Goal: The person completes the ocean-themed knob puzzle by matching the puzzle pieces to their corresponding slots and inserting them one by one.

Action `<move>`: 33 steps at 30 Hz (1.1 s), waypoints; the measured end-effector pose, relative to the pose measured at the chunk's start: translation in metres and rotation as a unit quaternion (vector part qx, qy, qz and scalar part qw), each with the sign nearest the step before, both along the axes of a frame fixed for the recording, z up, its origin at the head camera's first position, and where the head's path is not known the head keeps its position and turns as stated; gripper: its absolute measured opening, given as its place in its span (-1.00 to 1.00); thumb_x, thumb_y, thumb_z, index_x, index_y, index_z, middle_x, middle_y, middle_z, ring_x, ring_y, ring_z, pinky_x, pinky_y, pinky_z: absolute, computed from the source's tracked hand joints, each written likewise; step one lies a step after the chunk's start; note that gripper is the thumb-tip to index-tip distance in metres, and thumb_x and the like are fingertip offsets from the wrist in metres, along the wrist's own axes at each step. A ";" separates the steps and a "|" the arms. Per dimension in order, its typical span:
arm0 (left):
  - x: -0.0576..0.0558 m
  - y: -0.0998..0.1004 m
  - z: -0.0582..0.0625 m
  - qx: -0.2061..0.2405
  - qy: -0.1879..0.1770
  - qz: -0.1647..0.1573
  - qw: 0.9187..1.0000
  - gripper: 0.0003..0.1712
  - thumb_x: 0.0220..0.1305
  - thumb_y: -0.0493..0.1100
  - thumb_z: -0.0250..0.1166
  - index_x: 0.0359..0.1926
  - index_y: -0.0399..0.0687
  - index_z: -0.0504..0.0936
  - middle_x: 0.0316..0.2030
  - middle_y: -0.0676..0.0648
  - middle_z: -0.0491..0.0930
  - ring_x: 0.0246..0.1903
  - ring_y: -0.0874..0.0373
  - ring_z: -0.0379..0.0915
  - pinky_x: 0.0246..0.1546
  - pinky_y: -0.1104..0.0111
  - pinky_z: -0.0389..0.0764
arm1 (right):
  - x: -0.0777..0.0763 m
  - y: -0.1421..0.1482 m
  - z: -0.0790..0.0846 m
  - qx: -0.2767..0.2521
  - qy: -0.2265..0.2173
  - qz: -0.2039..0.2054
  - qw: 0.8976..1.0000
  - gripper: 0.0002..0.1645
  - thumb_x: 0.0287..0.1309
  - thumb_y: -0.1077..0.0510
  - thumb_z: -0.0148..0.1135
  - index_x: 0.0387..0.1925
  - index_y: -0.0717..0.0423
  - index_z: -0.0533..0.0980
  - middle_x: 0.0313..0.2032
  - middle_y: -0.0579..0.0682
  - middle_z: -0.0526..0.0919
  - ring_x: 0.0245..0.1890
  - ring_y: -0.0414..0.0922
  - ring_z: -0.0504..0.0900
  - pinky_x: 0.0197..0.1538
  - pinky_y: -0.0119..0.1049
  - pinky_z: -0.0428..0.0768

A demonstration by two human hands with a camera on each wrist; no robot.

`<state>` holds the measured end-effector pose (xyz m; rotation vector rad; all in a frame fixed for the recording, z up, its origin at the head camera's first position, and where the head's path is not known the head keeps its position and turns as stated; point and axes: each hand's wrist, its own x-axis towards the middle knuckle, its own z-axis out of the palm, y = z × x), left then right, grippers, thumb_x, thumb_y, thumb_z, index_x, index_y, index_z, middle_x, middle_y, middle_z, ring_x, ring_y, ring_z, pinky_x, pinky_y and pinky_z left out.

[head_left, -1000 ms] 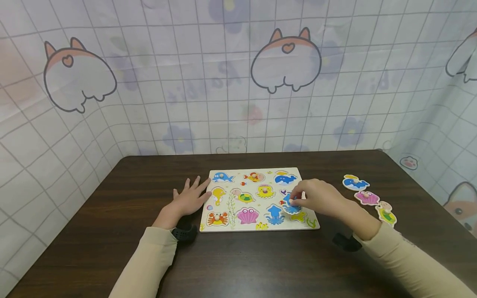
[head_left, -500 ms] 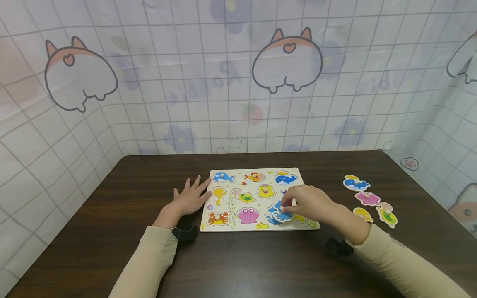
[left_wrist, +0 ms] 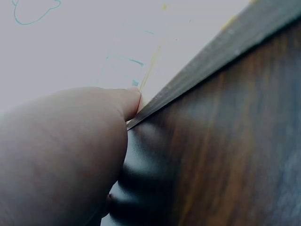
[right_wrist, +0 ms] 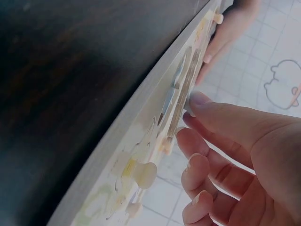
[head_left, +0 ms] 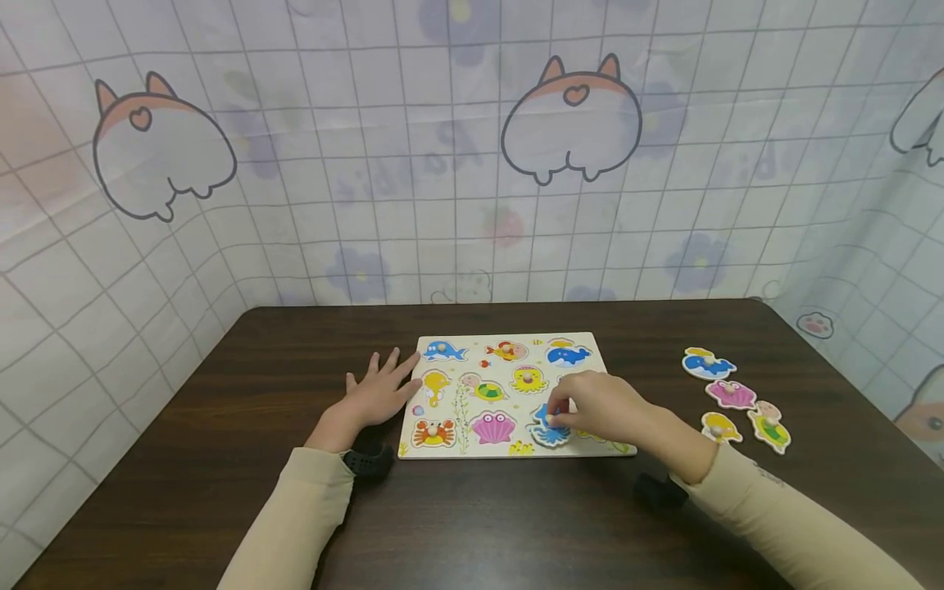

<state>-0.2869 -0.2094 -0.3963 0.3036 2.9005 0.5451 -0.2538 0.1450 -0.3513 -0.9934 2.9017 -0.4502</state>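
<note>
My right hand (head_left: pixel 608 410) pinches a blue squid puzzle piece (head_left: pixel 550 436) between thumb and fingertips. The piece lies over the squid picture in the bottom row of the wooden puzzle board (head_left: pixel 516 456). In the right wrist view the squid piece (right_wrist: pixel 184 92) appears edge-on, slightly raised at the board; its knob is hidden by the thumb. My left hand (head_left: pixel 376 396) lies with fingers spread, fingertips touching the board's left edge. The left wrist view shows the thumb (left_wrist: pixel 117 101) of that hand against the board's edge (left_wrist: pixel 202 66).
Right of the board lie loose knobbed pieces: a blue whale (head_left: pixel 708 365), a pink shell (head_left: pixel 732 395), a turtle (head_left: pixel 769 428) and a yellow piece (head_left: pixel 719 427), partly hidden by the right forearm. Knobbed pieces such as the crab (head_left: pixel 433 433) and octopus (head_left: pixel 528 378) sit in the board.
My right hand has carried the squid piece left and slightly nearer, from the board's right side to over the squid picture. The yellow loose piece has come into view. My left hand stays put.
</note>
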 end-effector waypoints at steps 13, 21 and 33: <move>0.002 0.002 0.003 0.002 -0.003 0.004 1.000 -0.27 0.65 0.15 -0.10 0.67 0.08 -0.03 0.61 -0.29 -0.22 0.54 -0.41 -0.46 0.30 -0.50 -0.37 | -0.002 -0.004 -0.003 0.005 -0.006 0.000 1.000 -0.92 0.16 0.06 0.53 -0.33 -0.06 0.75 -0.42 -0.28 0.66 -0.36 -0.24 0.51 -0.33 -0.30 0.49; 0.001 0.000 0.002 0.002 -0.004 0.001 1.000 -0.26 0.65 0.16 -0.11 0.67 0.10 -0.05 0.61 -0.28 -0.24 0.54 -0.40 -0.48 0.30 -0.50 -0.38 | -0.004 -0.006 -0.001 0.011 -0.008 -0.002 1.000 -0.90 0.17 0.04 0.52 -0.30 -0.06 0.76 -0.40 -0.27 0.66 -0.34 -0.22 0.53 -0.33 -0.30 0.50; 0.001 0.001 0.002 0.000 -0.005 0.003 1.000 -0.26 0.65 0.17 -0.11 0.67 0.11 -0.05 0.61 -0.28 -0.24 0.54 -0.39 -0.48 0.30 -0.49 -0.39 | -0.005 -0.007 -0.002 0.014 -0.015 -0.009 1.000 -0.89 0.15 0.03 0.54 -0.31 -0.06 0.76 -0.41 -0.26 0.68 -0.35 -0.22 0.54 -0.33 -0.29 0.50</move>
